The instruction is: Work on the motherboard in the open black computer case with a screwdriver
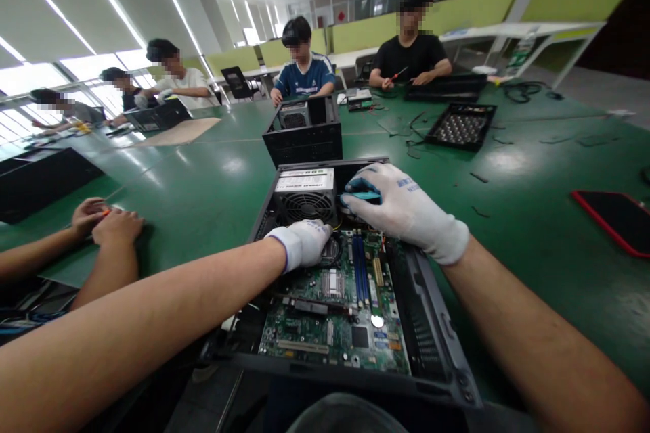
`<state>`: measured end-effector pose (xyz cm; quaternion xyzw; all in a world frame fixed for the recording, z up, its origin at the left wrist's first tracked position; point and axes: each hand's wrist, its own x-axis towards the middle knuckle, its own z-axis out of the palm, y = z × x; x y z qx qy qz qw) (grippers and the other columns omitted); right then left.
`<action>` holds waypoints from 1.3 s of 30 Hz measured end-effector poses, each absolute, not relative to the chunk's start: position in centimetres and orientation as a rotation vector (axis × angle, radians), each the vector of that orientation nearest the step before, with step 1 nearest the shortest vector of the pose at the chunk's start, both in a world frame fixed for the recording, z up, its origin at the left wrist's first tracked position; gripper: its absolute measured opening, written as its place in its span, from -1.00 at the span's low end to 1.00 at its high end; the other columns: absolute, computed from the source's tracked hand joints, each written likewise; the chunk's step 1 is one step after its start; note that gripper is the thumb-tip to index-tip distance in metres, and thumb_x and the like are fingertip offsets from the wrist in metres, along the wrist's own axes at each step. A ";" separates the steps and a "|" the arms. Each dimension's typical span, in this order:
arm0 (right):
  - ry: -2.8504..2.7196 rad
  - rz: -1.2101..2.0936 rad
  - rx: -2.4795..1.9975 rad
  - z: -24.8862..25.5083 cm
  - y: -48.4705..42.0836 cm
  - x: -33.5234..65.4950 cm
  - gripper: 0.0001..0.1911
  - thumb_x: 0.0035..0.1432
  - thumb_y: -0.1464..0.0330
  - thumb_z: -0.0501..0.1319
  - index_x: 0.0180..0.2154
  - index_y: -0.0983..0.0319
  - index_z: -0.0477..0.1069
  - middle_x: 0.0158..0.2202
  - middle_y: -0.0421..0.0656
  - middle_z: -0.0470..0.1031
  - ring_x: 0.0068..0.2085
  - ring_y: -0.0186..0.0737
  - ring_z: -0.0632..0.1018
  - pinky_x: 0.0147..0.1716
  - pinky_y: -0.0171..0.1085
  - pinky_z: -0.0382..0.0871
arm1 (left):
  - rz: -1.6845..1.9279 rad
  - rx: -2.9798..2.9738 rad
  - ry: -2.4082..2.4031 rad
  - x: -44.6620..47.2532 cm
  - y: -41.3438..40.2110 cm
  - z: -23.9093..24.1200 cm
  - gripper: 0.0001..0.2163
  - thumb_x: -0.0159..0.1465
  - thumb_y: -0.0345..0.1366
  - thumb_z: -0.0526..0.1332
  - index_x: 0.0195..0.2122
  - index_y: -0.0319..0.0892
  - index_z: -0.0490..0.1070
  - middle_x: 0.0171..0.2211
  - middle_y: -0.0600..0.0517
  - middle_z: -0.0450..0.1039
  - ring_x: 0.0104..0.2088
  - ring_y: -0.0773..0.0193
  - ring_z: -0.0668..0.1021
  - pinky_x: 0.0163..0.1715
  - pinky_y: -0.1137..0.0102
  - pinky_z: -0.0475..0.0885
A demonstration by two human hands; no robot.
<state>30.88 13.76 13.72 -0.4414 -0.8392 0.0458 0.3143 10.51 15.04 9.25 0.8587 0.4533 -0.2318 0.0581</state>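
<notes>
In front of me an open black computer case (426, 298) lies on the table, with a green motherboard (350, 335) inside. Over the board's far left part, beside a round black fan (332, 250), is my left hand (305, 242) in a white glove. Its fingers are curled down; what they grip, if anything, is hidden. My right hand (406, 210), gloved in white with blue fingertips, reaches over the far right of the case. Its thumb and fingers close around a spot beside the power supply (306, 196); a blue patch shows between them, and I cannot make out what it is.
Another opened case (303, 139) stands beyond mine. A black tray of round parts (461, 127) lies at the far right, and a red-edged black pad (614, 220) is nearer. A co-worker's hands (109, 220) are to the left. Several people sit around the green table (203, 193).
</notes>
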 end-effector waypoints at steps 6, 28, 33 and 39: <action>-2.210 0.138 -1.173 13.7 13.7 30.9 -0.65 0.31 0.10 0.19 -0.14 0.25 0.53 -0.14 -0.04 0.55 -0.08 -0.04 0.50 -0.01 -0.14 0.33 | -0.729 2.620 1.371 10.9 15.8 9.5 -0.59 0.12 -0.27 0.39 0.02 -0.22 0.52 0.03 -0.18 0.58 0.06 -0.01 0.61 0.11 0.27 0.48; -2.195 0.167 -1.116 13.7 13.8 30.8 -0.68 0.30 0.13 0.22 -0.18 0.25 0.54 -0.18 -0.04 0.56 -0.13 -0.05 0.52 -0.07 -0.13 0.34 | -0.772 2.685 1.327 11.4 15.6 9.9 -0.59 0.25 -0.19 0.33 0.10 -0.23 0.50 0.07 -0.17 0.57 0.08 0.01 0.60 0.10 0.31 0.47; -2.197 0.157 -1.114 13.7 13.8 30.8 -0.70 0.30 0.14 0.22 -0.20 0.25 0.54 -0.20 -0.06 0.55 -0.15 -0.06 0.51 -0.09 -0.14 0.33 | -0.790 2.689 1.319 11.4 15.5 10.1 -0.59 0.25 -0.22 0.33 0.11 -0.23 0.49 0.08 -0.17 0.56 0.07 0.01 0.60 0.10 0.30 0.47; -2.200 0.159 -1.118 13.8 13.7 30.8 -0.71 0.29 0.15 0.22 -0.22 0.25 0.53 -0.22 -0.06 0.54 -0.16 -0.08 0.50 -0.11 -0.15 0.33 | -0.809 2.686 1.315 11.6 15.5 10.3 -0.60 0.27 -0.20 0.31 0.11 -0.23 0.49 0.08 -0.17 0.56 0.09 0.01 0.59 0.11 0.29 0.47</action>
